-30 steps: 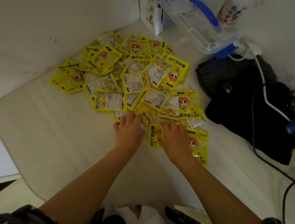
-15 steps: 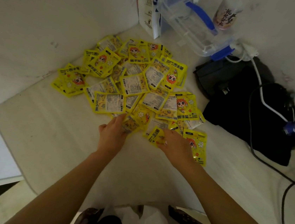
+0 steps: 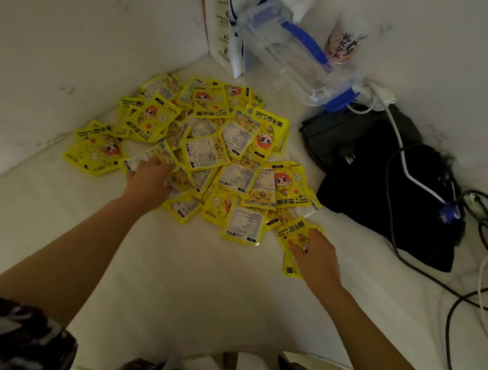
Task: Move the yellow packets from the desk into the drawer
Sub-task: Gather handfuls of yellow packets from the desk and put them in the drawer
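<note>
A heap of yellow packets (image 3: 210,153) with a cartoon face and white labels lies on the white desk (image 3: 195,276), towards the back corner. My left hand (image 3: 149,178) rests on the heap's left side, its fingers curled over a label-side packet (image 3: 140,161). At the heap's near right edge, my right hand (image 3: 316,258) grips a couple of yellow packets (image 3: 295,231), one of which sticks out under the palm. No drawer is in view.
A clear plastic box with blue clips (image 3: 285,55), a white paper bag (image 3: 221,30) and a can (image 3: 344,44) stand at the back. A black bag (image 3: 387,195) and several cables (image 3: 468,289) lie on the right. White walls close the left and back.
My hands have parted: the left went up and left onto the heap's side, while the right slid right with packets in its grip. The camera has tilted, so the heap sits lower in view.
</note>
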A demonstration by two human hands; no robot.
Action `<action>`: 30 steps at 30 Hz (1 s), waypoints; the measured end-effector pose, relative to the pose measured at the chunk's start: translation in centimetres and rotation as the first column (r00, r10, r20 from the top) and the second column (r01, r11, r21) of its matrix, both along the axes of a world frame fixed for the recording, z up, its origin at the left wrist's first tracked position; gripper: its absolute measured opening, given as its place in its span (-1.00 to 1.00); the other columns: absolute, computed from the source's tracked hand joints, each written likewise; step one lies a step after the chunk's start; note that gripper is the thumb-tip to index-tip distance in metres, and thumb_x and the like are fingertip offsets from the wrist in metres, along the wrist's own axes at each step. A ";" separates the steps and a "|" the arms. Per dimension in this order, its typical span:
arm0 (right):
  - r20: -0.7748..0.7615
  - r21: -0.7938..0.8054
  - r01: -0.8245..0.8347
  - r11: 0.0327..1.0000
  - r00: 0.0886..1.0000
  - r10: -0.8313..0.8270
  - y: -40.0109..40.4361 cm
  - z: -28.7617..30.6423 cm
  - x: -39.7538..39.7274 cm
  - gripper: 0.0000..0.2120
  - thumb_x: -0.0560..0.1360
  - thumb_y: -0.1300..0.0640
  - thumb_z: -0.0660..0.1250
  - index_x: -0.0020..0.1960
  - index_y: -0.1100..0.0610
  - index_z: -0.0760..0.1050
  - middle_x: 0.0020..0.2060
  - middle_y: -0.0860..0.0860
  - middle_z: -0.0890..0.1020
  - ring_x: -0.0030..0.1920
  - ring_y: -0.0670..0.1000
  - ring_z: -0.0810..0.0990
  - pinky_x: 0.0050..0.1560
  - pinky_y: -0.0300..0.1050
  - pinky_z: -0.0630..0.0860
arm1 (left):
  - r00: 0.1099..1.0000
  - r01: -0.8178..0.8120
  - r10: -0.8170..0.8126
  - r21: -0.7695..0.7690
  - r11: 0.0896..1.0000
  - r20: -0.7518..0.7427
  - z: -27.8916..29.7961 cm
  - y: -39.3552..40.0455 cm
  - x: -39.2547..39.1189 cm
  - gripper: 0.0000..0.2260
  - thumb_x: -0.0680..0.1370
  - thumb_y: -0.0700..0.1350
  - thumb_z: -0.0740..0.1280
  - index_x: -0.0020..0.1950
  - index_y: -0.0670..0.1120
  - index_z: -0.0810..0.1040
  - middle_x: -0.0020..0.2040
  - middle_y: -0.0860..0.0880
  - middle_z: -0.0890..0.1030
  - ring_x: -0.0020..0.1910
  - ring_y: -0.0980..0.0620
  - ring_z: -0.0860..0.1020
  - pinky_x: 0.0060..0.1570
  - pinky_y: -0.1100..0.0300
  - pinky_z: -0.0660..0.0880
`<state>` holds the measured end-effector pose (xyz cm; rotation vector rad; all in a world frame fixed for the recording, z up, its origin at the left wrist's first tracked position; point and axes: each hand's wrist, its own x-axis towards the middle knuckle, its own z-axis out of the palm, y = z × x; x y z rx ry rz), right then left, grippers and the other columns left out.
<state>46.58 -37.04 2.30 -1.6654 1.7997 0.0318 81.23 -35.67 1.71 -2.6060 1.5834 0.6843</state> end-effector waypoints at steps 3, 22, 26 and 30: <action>-0.115 -0.009 -0.009 1.000 0.993 0.008 0.3 -0.5 -0.6 -0.63 0.52 -0.06 0.30 0.17 0.19 0.42 0.17 0.14 0.43 0.13 0.17 0.44 -0.02 0.03 0.48 | 1.000 0.022 -0.022 0.007 1.000 0.021 -0.2 0.0 -0.1 -0.56 0.52 -0.15 0.32 0.40 -0.10 0.38 0.38 -0.18 0.35 0.38 -0.23 0.26 0.33 -0.25 0.22; -0.166 0.013 0.033 0.999 0.986 -0.031 1.3 -0.6 0.2 -0.52 0.49 -0.09 0.33 0.25 0.21 0.37 0.22 0.16 0.31 0.13 0.25 0.47 0.11 0.08 0.49 | 1.000 -0.023 0.024 -0.033 0.999 0.005 -1.0 4.2 -1.7 -0.57 0.47 -0.09 0.40 0.34 -0.08 0.46 0.26 -0.13 0.39 0.25 -0.17 0.45 0.35 -0.14 0.16; -0.135 0.019 0.020 1.000 0.991 -0.017 1.5 -0.3 0.2 -0.55 0.52 -0.08 0.29 0.25 0.20 0.35 0.19 0.14 0.36 0.03 0.26 0.57 0.04 0.04 0.50 | 0.995 -0.095 0.092 -0.096 0.991 -0.041 -0.8 4.8 -1.8 -0.57 0.43 -0.16 0.44 0.28 -0.14 0.49 0.28 -0.14 0.36 0.23 -0.18 0.45 0.26 -0.14 0.26; -0.103 0.007 0.016 1.000 0.995 -0.016 1.5 -0.1 0.0 -0.58 0.53 -0.07 0.27 0.26 0.17 0.33 0.16 0.14 0.43 0.05 0.22 0.56 0.03 0.06 0.50 | 0.977 -0.198 0.195 -0.024 0.980 -0.088 -0.1 4.8 -1.6 -0.59 0.47 -0.12 0.40 0.29 -0.12 0.45 0.23 -0.18 0.49 0.26 -0.18 0.43 0.21 -0.07 0.26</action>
